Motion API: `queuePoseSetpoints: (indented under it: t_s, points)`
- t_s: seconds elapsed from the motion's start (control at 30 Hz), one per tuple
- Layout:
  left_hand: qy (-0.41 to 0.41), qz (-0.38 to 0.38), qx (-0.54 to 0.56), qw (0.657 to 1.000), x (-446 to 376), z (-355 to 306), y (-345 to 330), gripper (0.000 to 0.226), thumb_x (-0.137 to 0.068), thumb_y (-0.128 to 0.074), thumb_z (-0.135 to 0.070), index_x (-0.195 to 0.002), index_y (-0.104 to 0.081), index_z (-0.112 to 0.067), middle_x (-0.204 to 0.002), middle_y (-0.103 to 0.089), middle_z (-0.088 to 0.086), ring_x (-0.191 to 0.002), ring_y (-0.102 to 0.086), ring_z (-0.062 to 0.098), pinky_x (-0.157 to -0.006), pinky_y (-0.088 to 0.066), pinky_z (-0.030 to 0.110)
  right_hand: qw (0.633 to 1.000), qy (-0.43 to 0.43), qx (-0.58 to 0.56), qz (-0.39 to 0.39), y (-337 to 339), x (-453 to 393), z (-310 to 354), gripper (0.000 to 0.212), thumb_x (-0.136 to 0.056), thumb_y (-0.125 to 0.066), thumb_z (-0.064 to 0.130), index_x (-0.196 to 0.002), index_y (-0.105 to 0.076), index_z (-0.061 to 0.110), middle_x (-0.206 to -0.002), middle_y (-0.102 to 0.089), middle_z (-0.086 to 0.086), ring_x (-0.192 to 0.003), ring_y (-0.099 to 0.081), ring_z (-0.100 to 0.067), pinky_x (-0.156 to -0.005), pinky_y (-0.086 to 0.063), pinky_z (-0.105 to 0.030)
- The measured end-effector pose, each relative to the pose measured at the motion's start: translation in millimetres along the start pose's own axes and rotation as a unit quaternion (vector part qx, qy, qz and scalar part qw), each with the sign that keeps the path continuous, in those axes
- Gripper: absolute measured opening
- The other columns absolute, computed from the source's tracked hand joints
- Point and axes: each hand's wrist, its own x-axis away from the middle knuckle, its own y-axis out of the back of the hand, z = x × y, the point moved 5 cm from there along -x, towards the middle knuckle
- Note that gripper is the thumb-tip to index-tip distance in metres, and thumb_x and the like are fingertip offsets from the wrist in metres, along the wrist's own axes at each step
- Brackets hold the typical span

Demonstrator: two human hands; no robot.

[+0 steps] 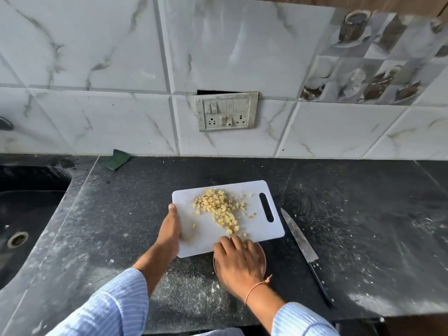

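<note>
White plastic cutting board point(252, 229) lies on the black stone desk point(363, 226), its left edge gripped by the left hand point(169, 234), thumb on top. Pale yellow diced pieces point(218, 207) are heaped just beyond the right hand point(238, 260), whose bent fingers rest on the nearest bits; whether they pinch any, I cannot tell. Under that hand sits what may be a bowl point(265, 259). A knife point(299, 241) lies to its right.

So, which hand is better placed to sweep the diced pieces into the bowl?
Right: the right hand lies at the board's near edge over the bowl, beside the diced pieces; the left hand grips the board's side.
</note>
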Motion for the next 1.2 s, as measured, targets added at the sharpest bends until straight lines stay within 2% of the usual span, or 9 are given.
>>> queuePoseSetpoints:
  t_s: [0.1, 0.2, 0.33, 0.4, 0.53, 0.73, 0.87, 0.97, 1.2]
  points:
    - [0.007, -0.006, 0.006, 1.000, 5.5, -1.6, -0.1, 0.063, -0.109, -0.032, -0.064, -0.106, -0.070, -0.015, -0.100, -0.075, 0.009, -0.092, -0.073, 0.029, -0.089, -0.059, 0.046, 0.999, -0.030, -0.022, -0.024, -9.9, 20.1, -11.7, 0.011, -0.091, -0.061, 0.026, -0.102, -0.060, 0.025, -0.105, -0.058, 0.002, -0.102, -0.058, -0.025, -0.084, -0.050, -0.049]
    - [0.008, -0.003, 0.010, 1.000, 9.8, -1.1, -1.8, 0.060, -0.109, -0.032, -0.063, -0.102, -0.069, -0.016, -0.100, -0.075, 0.009, -0.090, -0.073, 0.030, -0.080, -0.059, 0.042, 0.998, -0.025, -0.038, -0.040, -11.2, 31.1, -19.0, 0.015, -0.089, -0.062, 0.024, -0.103, -0.063, 0.026, -0.108, -0.062, 0.005, -0.104, -0.059, -0.022, -0.096, -0.051, -0.047]
    - [-0.001, -0.005, 0.007, 1.000, 10.5, 3.0, -0.4, 0.064, -0.107, -0.032, -0.068, -0.111, -0.071, -0.017, -0.112, -0.076, 0.013, -0.102, -0.074, 0.035, -0.096, -0.059, 0.055, 0.992, -0.059, -0.096, -0.055, -7.9, 34.5, -35.3, 0.028, -0.079, -0.079, 0.018, -0.099, -0.060, 0.024, -0.101, -0.067, 0.003, -0.098, -0.065, -0.021, -0.071, -0.064, -0.033]
    - [-0.003, -0.007, 0.003, 1.000, 12.2, 4.5, -1.2, 0.066, -0.107, -0.032, -0.067, -0.117, -0.071, -0.015, -0.113, -0.077, 0.013, -0.102, -0.074, 0.035, -0.098, -0.058, 0.057, 0.992, -0.063, -0.099, -0.041, -8.8, 32.6, -42.4, 0.022, -0.085, -0.071, 0.018, -0.099, -0.055, 0.025, -0.101, -0.064, 0.003, -0.097, -0.064, -0.022, -0.062, -0.061, -0.028]
    - [-0.011, 0.005, 0.000, 1.000, 21.6, 4.3, -7.7, 0.067, -0.109, -0.029, -0.065, -0.119, -0.071, -0.014, -0.110, -0.078, 0.013, -0.099, -0.076, 0.034, -0.084, -0.062, 0.047, 0.991, -0.039, -0.104, -0.072, 9.2, 17.3, -48.4, 0.011, -0.098, -0.063, 0.031, -0.107, -0.057, 0.027, -0.110, -0.059, 0.009, -0.095, -0.060, -0.013, -0.073, -0.059, -0.026]
    - [-0.051, 0.028, -0.018, 0.998, 42.0, 4.1, -17.5, 0.067, -0.112, -0.024, -0.059, -0.118, -0.072, -0.013, -0.102, -0.081, 0.009, -0.090, -0.079, 0.027, -0.067, -0.060, 0.035, 0.994, -0.023, -0.065, -0.084, 52.4, -44.0, -38.9, 0.053, -0.102, -0.041, 0.054, -0.147, -0.045, 0.026, -0.159, -0.039, 0.002, -0.145, -0.037, -0.026, -0.115, -0.040, -0.051]
    - [-0.072, 0.031, -0.013, 0.997, 50.4, 6.1, -15.2, 0.063, -0.112, -0.025, -0.057, -0.117, -0.073, -0.015, -0.098, -0.082, 0.008, -0.085, -0.080, 0.027, -0.062, -0.061, 0.033, 0.998, -0.036, -0.053, -0.015, 49.2, -79.6, -26.3, 0.073, -0.098, -0.034, 0.067, -0.162, -0.025, 0.033, -0.172, -0.018, 0.003, -0.159, -0.013, -0.031, -0.120, -0.021, -0.067]
    - [-0.072, 0.023, -0.008, 0.997, 53.2, 7.1, -12.1, 0.064, -0.112, -0.026, -0.058, -0.117, -0.073, -0.014, -0.098, -0.082, 0.010, -0.085, -0.079, 0.030, -0.065, -0.061, 0.037, 0.999, -0.040, -0.032, 0.004, 41.6, -89.3, -17.2, 0.070, -0.098, -0.034, 0.067, -0.157, -0.030, 0.031, -0.166, -0.025, -0.001, -0.154, -0.021, -0.035, -0.116, -0.029, -0.067]
    - [-0.056, -0.017, -0.013, 0.998, 46.8, 12.2, 1.0, 0.065, -0.112, -0.028, -0.056, -0.109, -0.075, -0.011, -0.093, -0.082, 0.007, -0.086, -0.078, 0.028, -0.068, -0.058, 0.034, 0.998, -0.002, -0.002, -0.064, 38.0, -82.3, -7.4, 0.028, -0.100, -0.046, 0.040, -0.120, -0.051, 0.022, -0.122, -0.048, -0.005, -0.108, -0.049, -0.032, -0.086, -0.046, -0.052]
